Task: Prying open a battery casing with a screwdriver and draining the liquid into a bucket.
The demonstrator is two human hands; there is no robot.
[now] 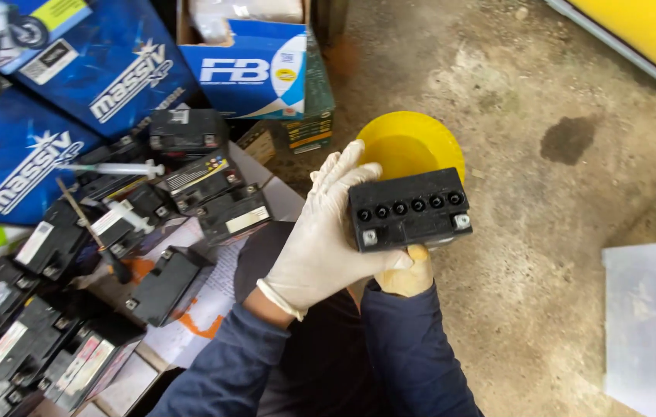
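A small black battery (409,210) with a row of open filler holes and two terminals is held up over a yellow plastic bucket (405,143) on the concrete floor. My left hand (324,232), in a white glove, grips the battery's left end with fingers spread across its side. My right hand (407,274), in a yellowish glove, supports the battery from below and is mostly hidden by it. Both arms wear dark blue sleeves.
Several more black batteries (204,181) lie on paper and cardboard at the left, with a syringe (116,167) and a screwdriver (92,232) among them. Blue cartons (112,69) stand behind. A pale plastic sheet (640,309) lies at the right, and a dark stain (567,139) marks the floor.
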